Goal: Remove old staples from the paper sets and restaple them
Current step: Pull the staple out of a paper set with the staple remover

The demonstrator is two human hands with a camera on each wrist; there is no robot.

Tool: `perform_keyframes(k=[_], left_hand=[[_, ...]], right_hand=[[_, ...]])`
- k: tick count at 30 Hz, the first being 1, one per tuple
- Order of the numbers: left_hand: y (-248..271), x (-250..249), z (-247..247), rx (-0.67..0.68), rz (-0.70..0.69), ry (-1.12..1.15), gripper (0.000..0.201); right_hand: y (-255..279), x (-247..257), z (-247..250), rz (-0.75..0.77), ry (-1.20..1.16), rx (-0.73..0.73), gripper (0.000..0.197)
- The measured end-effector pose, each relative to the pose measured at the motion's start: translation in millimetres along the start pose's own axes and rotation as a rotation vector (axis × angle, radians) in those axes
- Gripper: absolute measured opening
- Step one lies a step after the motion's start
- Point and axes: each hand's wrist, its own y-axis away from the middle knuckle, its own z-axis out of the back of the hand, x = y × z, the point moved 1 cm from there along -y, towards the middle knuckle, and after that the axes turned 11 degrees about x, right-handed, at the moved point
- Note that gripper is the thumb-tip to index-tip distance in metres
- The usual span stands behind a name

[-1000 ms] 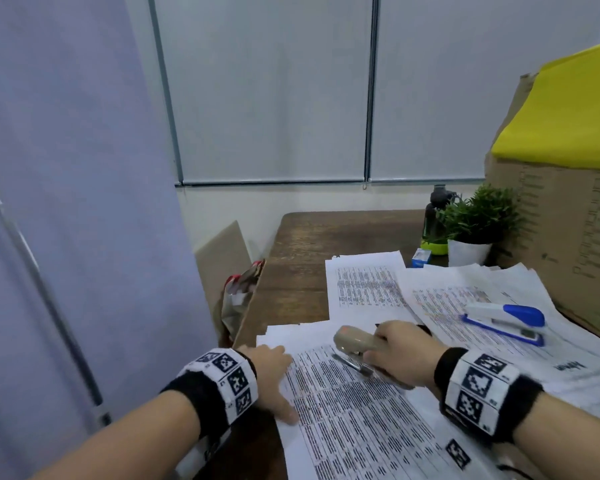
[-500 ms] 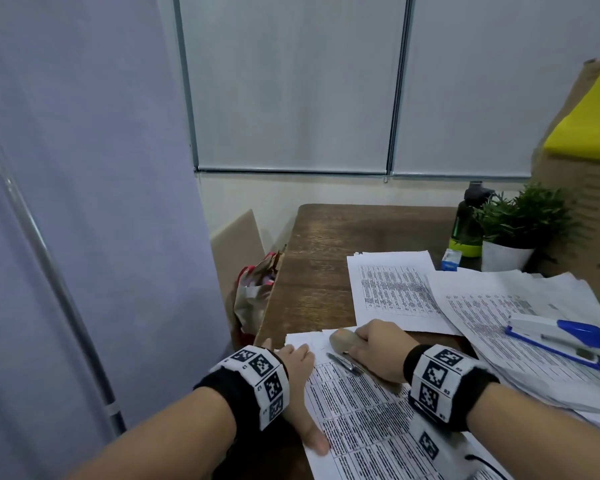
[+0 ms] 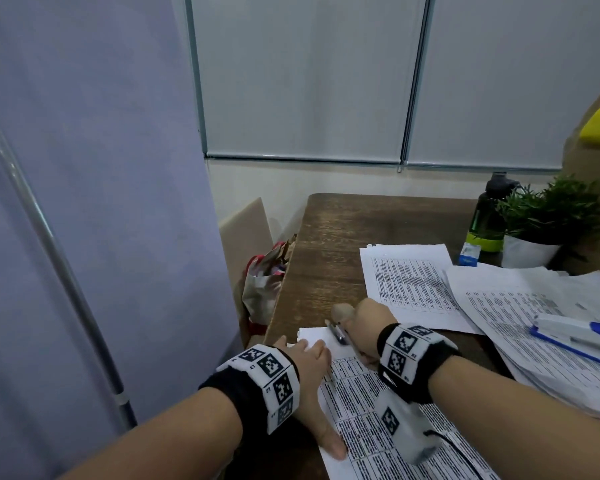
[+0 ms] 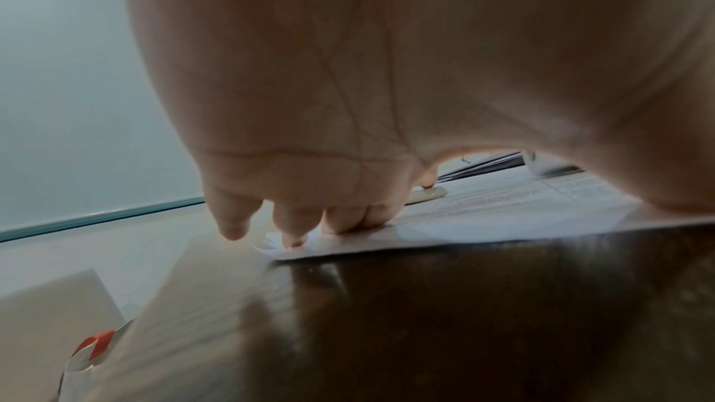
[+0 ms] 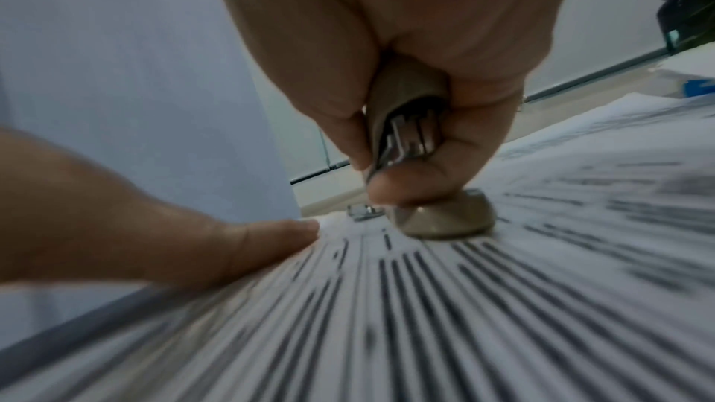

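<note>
A printed paper set (image 3: 361,420) lies at the table's near left edge. My left hand (image 3: 309,372) presses flat on its left margin, thumb (image 5: 232,246) stretched along the edge and fingertips (image 4: 294,225) on the far left corner. My right hand (image 3: 364,327) grips a beige staple remover (image 3: 342,311) at the sheet's top left corner. In the right wrist view the staple remover (image 5: 410,121) is pinched between thumb and fingers, its lower pad resting on the paper set (image 5: 464,317). No staple can be made out.
A blue and white stapler (image 3: 579,336) lies on a loose paper pile (image 3: 534,341) at the right. Another paper stack (image 3: 409,289) sits farther back. A bottle (image 3: 485,216), a potted plant (image 3: 541,230) and a cardboard box stand at the back right. A bag (image 3: 267,285) hangs beside the table's left edge.
My right hand has slid the staple remover up and left to the paper's top corner. My left hand still presses on the left margin. The head view has swung left.
</note>
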Motion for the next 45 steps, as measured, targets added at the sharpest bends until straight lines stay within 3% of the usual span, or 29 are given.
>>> perform_keyframes(k=[5,8,10,14,18,26,32,35,38,41,45], left_hand=[[5,4,8,0.056,0.000,-0.012,0.117],[1,1,21,-0.092,0.064,0.013,0.088],[-6,-5,27,-0.136,0.029,0.008,0.097],[-18,-14,33,-0.044,-0.024,-0.061,0.119],[-23,-15,29,0.034,-0.041,-0.017,0.119],[-25,-15,28,0.031,-0.045,-0.054,0.120],[-22,-17,28,0.011,-0.040,-0.034,0.116],[-19,-20,34,0.040,-0.013,-0.082,0.109],[-26,-23,43,-0.032,0.013,-0.075,0.090],[-31,-29,49,-0.087,-0.032,-0.019,0.105],[-37,-38,52,-0.003,-0.108,-0.003,0.112]], right_hand=[[9,-22,27,0.022,-0.079,0.004,0.031],[24,-54,41,0.067,0.027,0.011,0.045],[34,-69,44,0.083,0.113,0.030,0.059],[41,-80,41,0.104,0.153,0.072,0.060],[36,-70,32,0.103,0.111,0.031,0.055],[24,-52,22,0.018,0.032,0.012,0.031],[5,-34,19,-0.028,-0.155,-0.072,0.025],[12,-45,35,-0.013,-0.145,-0.076,0.030],[27,-73,55,0.007,-0.065,-0.086,0.041],[40,-96,63,-0.003,0.024,-0.030,0.058],[42,-107,58,0.032,0.110,0.011,0.052]])
